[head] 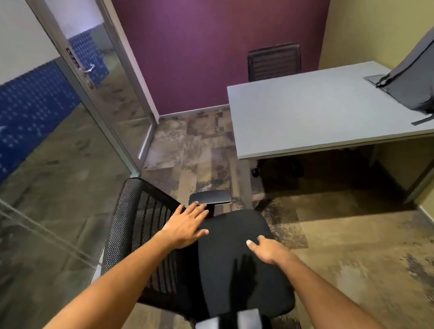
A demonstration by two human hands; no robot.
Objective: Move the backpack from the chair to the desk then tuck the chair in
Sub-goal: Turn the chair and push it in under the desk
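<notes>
The grey backpack (427, 67) stands on the grey desk (311, 114) at its far right, partly cut off by the frame edge. The black office chair (235, 262) with a mesh back stands on the floor in front of the desk, its seat bare. My left hand (187, 226) hovers open over the seat's far side, fingertips at the far armrest (211, 197). My right hand (266, 249) is above the seat's right edge, fingers loosely curled and holding nothing. Whether either hand touches the chair is unclear.
A second black chair (273, 61) sits behind the desk against the purple wall. A glass partition with a door (92, 96) runs along the left. The near armrest (230, 326) is at the bottom edge. Open carpet lies between chair and desk.
</notes>
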